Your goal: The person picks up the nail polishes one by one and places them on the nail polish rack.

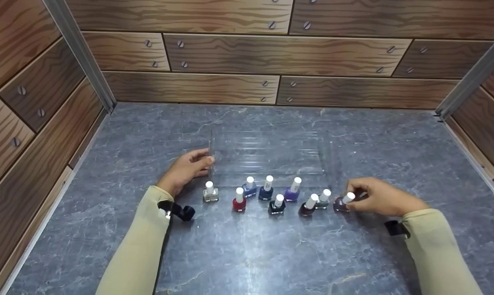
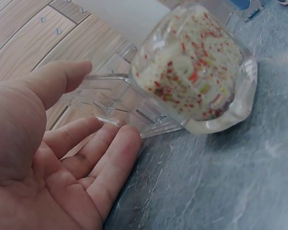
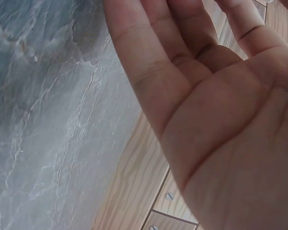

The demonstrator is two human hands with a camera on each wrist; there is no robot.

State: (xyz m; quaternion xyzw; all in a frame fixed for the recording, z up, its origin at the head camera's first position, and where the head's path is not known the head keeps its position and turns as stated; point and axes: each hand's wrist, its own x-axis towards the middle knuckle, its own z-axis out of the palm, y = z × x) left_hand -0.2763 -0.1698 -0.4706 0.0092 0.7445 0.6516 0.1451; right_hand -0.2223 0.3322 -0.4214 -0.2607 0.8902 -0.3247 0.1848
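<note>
In the head view, my left hand (image 1: pixel 185 169) holds the left side of a clear plastic tray (image 1: pixel 271 162), thumb at the rim and fingertips by the outer wall. Close to that hand stands a nail polish bottle with multicoloured glitter (image 1: pixel 210 194), large in the left wrist view. My right hand (image 1: pixel 380 197) pinches a dark nail polish bottle (image 1: pixel 341 204) near its white cap, at the row's right end. Between the hands stand red (image 1: pixel 239 204), blue (image 1: pixel 250 190), navy (image 1: pixel 266 193), purple (image 1: pixel 291 195), black (image 1: pixel 276 208), dark brown (image 1: pixel 307 209) and greyish (image 1: pixel 322 202) bottles. The right wrist view hides the pinched bottle.
The bottles stand upright along the near side of the tray on a grey marbled tabletop (image 1: pixel 247 254). Wood-patterned panels (image 1: pixel 247 53) enclose the back and both sides, with grey posts (image 1: pixel 80 53) at the corners.
</note>
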